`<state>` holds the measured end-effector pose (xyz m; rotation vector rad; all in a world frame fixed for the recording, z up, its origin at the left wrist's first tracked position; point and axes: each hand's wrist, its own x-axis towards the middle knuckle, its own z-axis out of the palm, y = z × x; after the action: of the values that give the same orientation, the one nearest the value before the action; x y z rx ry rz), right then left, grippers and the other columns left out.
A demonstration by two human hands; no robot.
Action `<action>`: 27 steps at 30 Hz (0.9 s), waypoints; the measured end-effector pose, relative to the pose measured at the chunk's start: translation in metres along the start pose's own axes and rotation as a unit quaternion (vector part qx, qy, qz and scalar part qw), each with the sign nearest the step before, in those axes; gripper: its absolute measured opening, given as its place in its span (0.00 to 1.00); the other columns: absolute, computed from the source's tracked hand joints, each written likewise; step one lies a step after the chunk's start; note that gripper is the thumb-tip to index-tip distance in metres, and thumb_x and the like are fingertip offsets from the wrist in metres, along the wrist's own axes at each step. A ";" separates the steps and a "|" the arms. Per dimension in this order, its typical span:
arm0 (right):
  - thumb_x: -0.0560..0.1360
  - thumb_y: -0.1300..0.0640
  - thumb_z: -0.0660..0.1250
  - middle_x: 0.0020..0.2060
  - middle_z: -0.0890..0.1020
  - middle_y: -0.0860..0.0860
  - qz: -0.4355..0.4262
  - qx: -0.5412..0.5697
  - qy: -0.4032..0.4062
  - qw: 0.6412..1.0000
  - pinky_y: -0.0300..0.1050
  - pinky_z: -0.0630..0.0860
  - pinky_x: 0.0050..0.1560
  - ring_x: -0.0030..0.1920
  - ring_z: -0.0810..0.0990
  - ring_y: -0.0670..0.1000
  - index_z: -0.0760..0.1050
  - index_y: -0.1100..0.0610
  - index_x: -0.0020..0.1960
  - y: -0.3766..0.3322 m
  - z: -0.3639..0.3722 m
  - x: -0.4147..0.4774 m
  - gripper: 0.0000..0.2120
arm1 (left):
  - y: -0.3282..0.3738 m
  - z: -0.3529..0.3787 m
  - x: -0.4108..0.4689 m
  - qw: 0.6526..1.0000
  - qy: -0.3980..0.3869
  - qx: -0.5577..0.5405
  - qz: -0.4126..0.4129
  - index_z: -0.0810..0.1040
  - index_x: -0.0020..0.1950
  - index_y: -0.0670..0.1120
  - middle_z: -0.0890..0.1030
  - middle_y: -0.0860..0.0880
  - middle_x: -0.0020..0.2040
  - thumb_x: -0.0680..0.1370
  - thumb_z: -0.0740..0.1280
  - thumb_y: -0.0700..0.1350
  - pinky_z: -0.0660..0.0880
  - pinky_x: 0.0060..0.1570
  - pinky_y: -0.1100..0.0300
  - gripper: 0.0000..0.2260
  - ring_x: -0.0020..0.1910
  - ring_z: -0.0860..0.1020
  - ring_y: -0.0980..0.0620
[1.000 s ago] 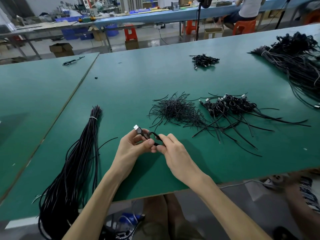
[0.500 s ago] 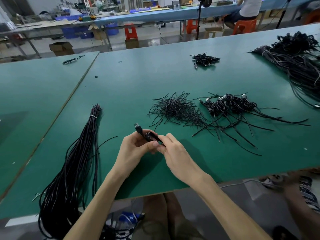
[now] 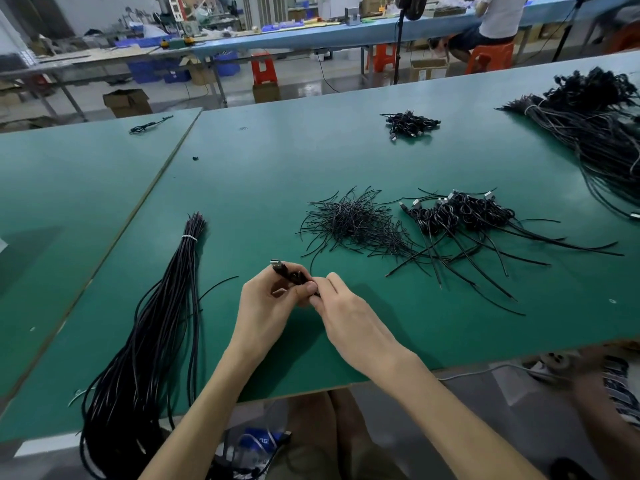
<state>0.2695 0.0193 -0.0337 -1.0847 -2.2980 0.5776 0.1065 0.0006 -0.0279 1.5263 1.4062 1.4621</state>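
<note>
Over the near part of the green table (image 3: 346, 150), both my hands hold one short black USB cable (image 3: 289, 273) folded into a small coil. Its silver plug sticks out to the upper left. My left hand (image 3: 266, 306) grips the coil from the left, thumb on top. From the right, my right hand (image 3: 343, 306) pinches the coil with its fingertips. Most of the coil is hidden between my fingers.
A long tied bundle of black cables (image 3: 156, 323) hangs over the table's front edge at the left. A heap of thin black ties (image 3: 353, 223) and a pile of coiled USB cables (image 3: 460, 216) lie ahead. More cable heaps (image 3: 595, 126) sit far right.
The open loop of cable between my hands has been drawn into a tight coil. The plug has turned from pointing up to pointing up-left. Both hands stayed in place.
</note>
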 end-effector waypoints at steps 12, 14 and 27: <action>0.75 0.70 0.66 0.67 0.71 0.58 -0.004 -0.205 -0.031 0.978 0.49 0.69 0.68 0.65 0.69 0.57 0.53 0.65 0.81 -0.011 0.000 0.013 0.39 | 0.001 -0.003 0.001 0.997 0.016 -0.064 -0.041 0.84 0.45 0.46 0.86 0.44 0.42 0.74 0.76 0.35 0.81 0.46 0.58 0.06 0.42 0.86 0.45; 0.78 0.70 0.64 0.66 0.71 0.58 0.002 -0.140 -0.011 0.990 0.49 0.69 0.69 0.64 0.69 0.56 0.54 0.65 0.81 -0.015 0.007 0.010 0.35 | 0.002 -0.005 0.001 0.995 0.013 -0.091 -0.047 0.84 0.46 0.44 0.86 0.42 0.43 0.75 0.76 0.36 0.81 0.47 0.59 0.05 0.43 0.85 0.44; 0.83 0.63 0.62 0.53 0.70 0.52 -0.045 -0.186 -0.005 0.981 0.40 0.67 0.35 0.46 0.75 0.50 0.61 0.62 0.78 -0.005 0.003 0.001 0.25 | -0.005 -0.006 0.001 0.989 -0.011 -0.121 -0.082 0.83 0.50 0.42 0.85 0.44 0.42 0.78 0.73 0.39 0.77 0.41 0.60 0.02 0.39 0.81 0.49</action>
<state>0.2644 0.0173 -0.0327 -1.1349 -2.5123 0.1165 0.0987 0.0016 -0.0310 1.2428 1.2583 1.4513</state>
